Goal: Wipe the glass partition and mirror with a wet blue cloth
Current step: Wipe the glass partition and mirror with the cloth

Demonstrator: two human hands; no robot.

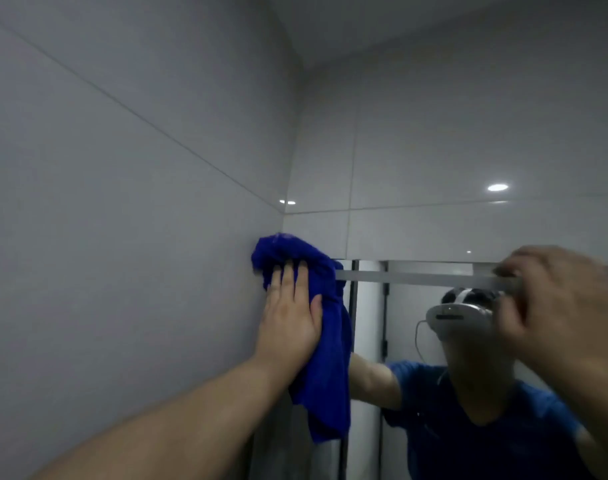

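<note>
The blue cloth [326, 375] lies bunched against the top left corner of the mirror [401, 320], where the mirror meets the side wall. My left hand [292, 317] presses flat on the cloth with straight fingers, and the cloth's lower part hangs down below my palm. My right hand [555, 306] is blurred at the right, its fingers curled over the pale strip [416, 276] along the mirror's top edge. The mirror reflects a person in a blue shirt wearing a headset. No glass partition is clearly in view.
A grey tiled side wall [122, 202] fills the left, close to my left forearm. Glossy white tiles [434, 150] rise above the mirror to the ceiling. Dark door frames show in the reflection behind the person.
</note>
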